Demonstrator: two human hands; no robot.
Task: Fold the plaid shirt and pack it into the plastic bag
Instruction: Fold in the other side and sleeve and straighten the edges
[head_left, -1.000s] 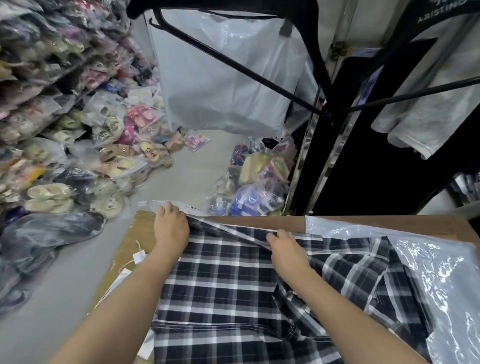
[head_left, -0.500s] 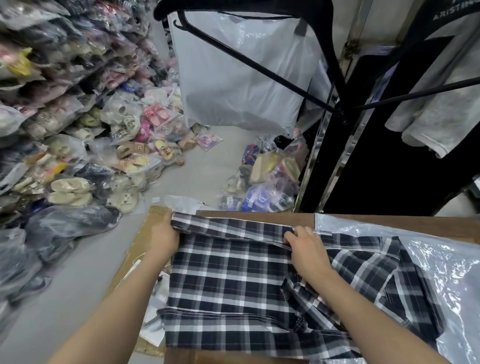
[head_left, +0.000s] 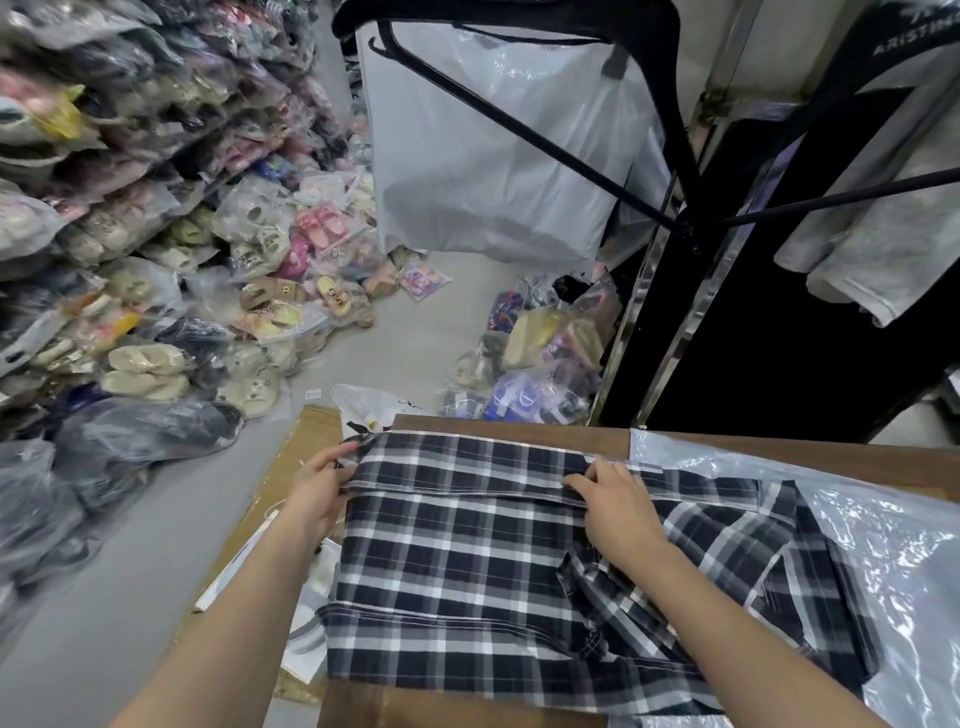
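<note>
1. Your left hand (head_left: 317, 493), at about 8 o'clock from the picture's middle, is bare from wrist to fingertips.
2. Your left forearm (head_left: 244, 597) runs on toward 7 o'clock, uncovered right to the bottom edge of the view.
3. Your right hand (head_left: 618, 512), at about 4 o'clock, is bare as well; its knuckles and back show plainly.
4. Your right forearm (head_left: 727, 623) is uncovered too, bare all the way to the edge at 5 o'clock.
5. Whatever you wear above the elbows lies outside the view.
</note>
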